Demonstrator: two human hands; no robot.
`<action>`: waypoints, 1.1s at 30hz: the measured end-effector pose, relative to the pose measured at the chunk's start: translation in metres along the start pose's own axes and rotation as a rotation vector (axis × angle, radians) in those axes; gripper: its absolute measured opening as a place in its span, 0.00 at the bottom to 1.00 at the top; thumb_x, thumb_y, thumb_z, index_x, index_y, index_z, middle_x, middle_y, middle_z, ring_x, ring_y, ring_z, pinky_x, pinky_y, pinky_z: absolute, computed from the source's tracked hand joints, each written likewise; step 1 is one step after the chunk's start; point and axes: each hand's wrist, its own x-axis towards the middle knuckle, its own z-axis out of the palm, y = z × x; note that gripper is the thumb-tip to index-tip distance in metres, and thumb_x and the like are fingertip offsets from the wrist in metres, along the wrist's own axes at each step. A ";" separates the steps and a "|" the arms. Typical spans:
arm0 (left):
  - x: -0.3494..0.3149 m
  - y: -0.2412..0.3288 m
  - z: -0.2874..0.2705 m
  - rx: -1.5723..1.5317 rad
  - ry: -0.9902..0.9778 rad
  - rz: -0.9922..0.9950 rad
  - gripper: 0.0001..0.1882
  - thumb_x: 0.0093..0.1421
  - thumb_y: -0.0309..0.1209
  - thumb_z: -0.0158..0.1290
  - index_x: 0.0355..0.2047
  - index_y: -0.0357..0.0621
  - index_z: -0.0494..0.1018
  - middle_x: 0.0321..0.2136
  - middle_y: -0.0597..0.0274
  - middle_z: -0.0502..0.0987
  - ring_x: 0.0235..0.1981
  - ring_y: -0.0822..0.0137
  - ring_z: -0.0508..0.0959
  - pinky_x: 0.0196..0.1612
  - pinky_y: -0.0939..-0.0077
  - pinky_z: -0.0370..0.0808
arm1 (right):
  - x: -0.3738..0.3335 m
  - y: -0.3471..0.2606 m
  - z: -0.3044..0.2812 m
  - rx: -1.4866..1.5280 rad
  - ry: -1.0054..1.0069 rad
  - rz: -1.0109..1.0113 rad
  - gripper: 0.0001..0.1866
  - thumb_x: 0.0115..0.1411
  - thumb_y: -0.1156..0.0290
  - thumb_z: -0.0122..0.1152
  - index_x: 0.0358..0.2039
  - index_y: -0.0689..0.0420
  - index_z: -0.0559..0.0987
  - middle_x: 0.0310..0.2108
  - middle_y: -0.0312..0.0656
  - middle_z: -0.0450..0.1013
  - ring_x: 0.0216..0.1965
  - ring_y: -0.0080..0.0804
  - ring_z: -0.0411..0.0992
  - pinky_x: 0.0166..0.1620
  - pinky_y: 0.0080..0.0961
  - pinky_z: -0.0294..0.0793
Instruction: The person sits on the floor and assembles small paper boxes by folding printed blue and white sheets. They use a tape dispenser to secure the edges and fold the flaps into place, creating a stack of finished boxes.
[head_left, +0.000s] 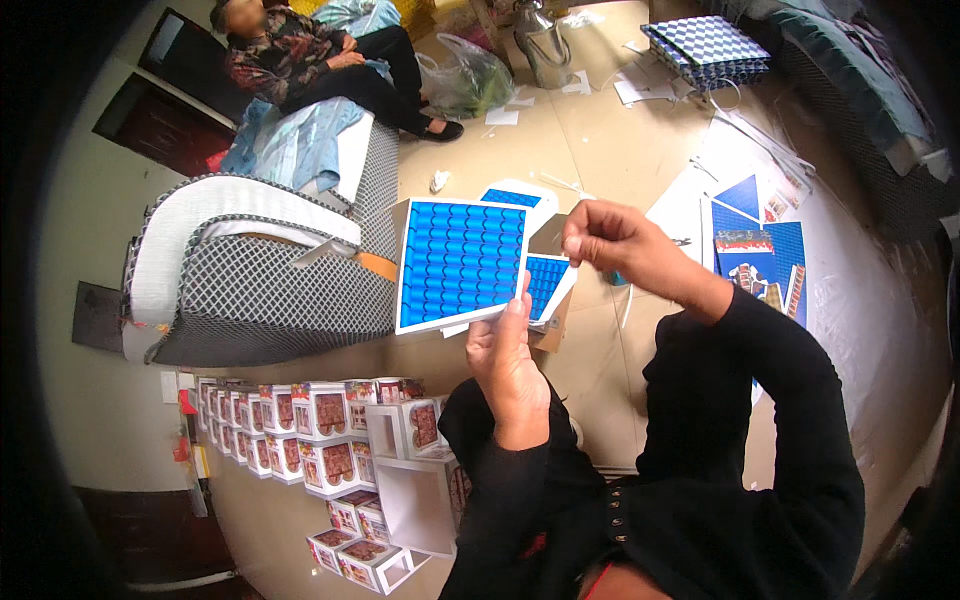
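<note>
My left hand (pixel 508 365) grips a white-edged panel (pixel 462 262) printed with blue roof tiles, thumb on its lower right corner. The panel is tilted up in front of me. Just right of it, my right hand (pixel 622 245) is raised with thumb and forefinger pinched together. Whatever lies in that pinch, if anything, is too small to make out. Behind and below the held panel, a second blue tile-printed panel (pixel 542 280) and a third one (pixel 512 197) show in part.
Rows of small white printed boxes (pixel 322 412) stand on the floor at lower left. A grey mesh-covered sofa (pixel 280 290) is on the left, with a seated person (pixel 300 60) beyond. Printed blue sheets (pixel 752 240) lie on the right; a checkered stack (pixel 705 50) sits far right.
</note>
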 end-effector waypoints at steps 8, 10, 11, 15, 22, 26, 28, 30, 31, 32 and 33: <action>-0.039 0.008 0.006 -0.010 0.007 0.116 0.12 0.61 0.24 0.53 0.45 0.33 0.73 0.44 0.54 0.77 0.47 0.67 0.76 0.55 0.71 0.71 | -0.043 -0.009 0.065 0.199 0.199 -0.042 0.06 0.67 0.64 0.56 0.36 0.52 0.74 0.28 0.28 0.70 0.26 0.13 0.59 0.30 0.13 0.57; -0.045 0.008 0.006 0.002 -0.039 0.140 0.12 0.61 0.24 0.53 0.45 0.32 0.73 0.45 0.53 0.77 0.48 0.65 0.77 0.57 0.69 0.72 | -0.048 -0.004 0.074 0.281 0.209 -0.029 0.06 0.66 0.64 0.56 0.37 0.52 0.74 0.28 0.28 0.70 0.25 0.13 0.59 0.29 0.13 0.57; -0.047 0.009 0.006 0.009 -0.040 0.151 0.13 0.61 0.23 0.53 0.45 0.32 0.72 0.45 0.52 0.77 0.48 0.65 0.76 0.57 0.69 0.72 | -0.051 -0.001 0.079 0.329 0.215 -0.021 0.07 0.66 0.64 0.56 0.37 0.52 0.74 0.28 0.29 0.70 0.25 0.13 0.59 0.29 0.13 0.57; -0.056 0.014 0.010 0.028 -0.046 0.189 0.14 0.61 0.23 0.52 0.48 0.31 0.72 0.46 0.51 0.76 0.49 0.63 0.76 0.58 0.68 0.71 | -0.055 0.007 0.085 0.369 0.241 -0.079 0.08 0.67 0.64 0.56 0.36 0.54 0.73 0.27 0.29 0.71 0.24 0.13 0.60 0.28 0.13 0.57; -0.063 0.010 0.018 0.022 -0.027 0.205 0.12 0.62 0.22 0.51 0.45 0.31 0.74 0.42 0.57 0.78 0.42 0.71 0.76 0.49 0.76 0.70 | -0.054 0.010 0.093 0.576 0.296 -0.113 0.07 0.65 0.65 0.58 0.37 0.54 0.73 0.27 0.30 0.72 0.24 0.12 0.61 0.26 0.11 0.57; -0.065 0.009 0.021 0.028 -0.045 0.185 0.13 0.62 0.23 0.51 0.47 0.30 0.73 0.45 0.53 0.77 0.47 0.66 0.76 0.55 0.71 0.70 | -0.056 0.011 0.093 0.539 0.339 -0.110 0.08 0.65 0.65 0.59 0.37 0.54 0.73 0.26 0.30 0.72 0.23 0.12 0.61 0.26 0.11 0.57; -0.065 0.010 0.023 0.044 -0.057 0.170 0.15 0.63 0.25 0.51 0.49 0.31 0.71 0.48 0.51 0.75 0.51 0.62 0.75 0.61 0.67 0.68 | -0.056 0.012 0.090 0.526 0.344 -0.128 0.08 0.65 0.65 0.59 0.36 0.54 0.74 0.26 0.29 0.72 0.23 0.11 0.61 0.25 0.10 0.56; -0.064 0.010 0.023 0.024 -0.069 0.144 0.16 0.63 0.26 0.51 0.49 0.31 0.71 0.48 0.52 0.75 0.51 0.63 0.75 0.61 0.67 0.68 | -0.057 0.011 0.088 0.513 0.337 -0.128 0.07 0.65 0.67 0.59 0.35 0.57 0.74 0.28 0.30 0.73 0.26 0.12 0.64 0.28 0.11 0.62; -0.063 0.010 0.022 0.014 -0.074 0.131 0.16 0.63 0.26 0.51 0.49 0.32 0.71 0.48 0.52 0.75 0.51 0.63 0.75 0.61 0.67 0.68 | -0.058 0.009 0.086 0.506 0.334 -0.128 0.07 0.65 0.69 0.59 0.35 0.58 0.74 0.29 0.30 0.74 0.27 0.12 0.66 0.30 0.11 0.64; -0.063 0.009 0.022 0.009 -0.075 0.120 0.16 0.63 0.27 0.51 0.49 0.32 0.71 0.48 0.52 0.75 0.51 0.64 0.75 0.61 0.68 0.68 | -0.058 0.008 0.086 0.517 0.331 -0.136 0.07 0.65 0.69 0.59 0.35 0.59 0.74 0.29 0.31 0.74 0.29 0.13 0.67 0.32 0.12 0.66; -0.062 0.008 0.020 0.004 -0.077 0.109 0.16 0.63 0.27 0.51 0.50 0.32 0.71 0.48 0.52 0.75 0.51 0.64 0.75 0.62 0.68 0.67 | -0.058 0.007 0.087 0.528 0.328 -0.145 0.07 0.64 0.70 0.59 0.35 0.60 0.74 0.30 0.32 0.74 0.30 0.14 0.69 0.34 0.13 0.68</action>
